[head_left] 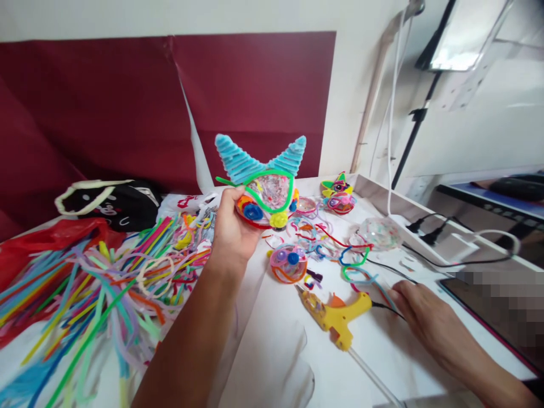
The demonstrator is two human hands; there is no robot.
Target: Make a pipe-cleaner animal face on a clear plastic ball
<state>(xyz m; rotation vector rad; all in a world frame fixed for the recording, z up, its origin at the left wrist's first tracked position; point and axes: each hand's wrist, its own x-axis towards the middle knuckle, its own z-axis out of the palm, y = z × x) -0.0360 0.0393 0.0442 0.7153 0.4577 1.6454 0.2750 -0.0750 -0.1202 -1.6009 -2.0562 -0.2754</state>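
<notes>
My left hand is raised over the table, gripping a clear ball ornament trimmed with pipe cleaners. Two light blue ears stand on its top, a green outline rings its front, and blue eyes and a yellow nose sit below. My right hand is low at the right with its fingers drawn together. Beside its fingertips run a thin blue and red pipe cleaner and a black cord; what it holds, if anything, is hidden. Left of it lies a yellow glue gun with a glue stick in its back.
A pile of pipe cleaners spreads across the left, before a black bag. Another decorated ball, a finished eared one and a clear ball stand among scraps. A power strip and a dark tablet lie right.
</notes>
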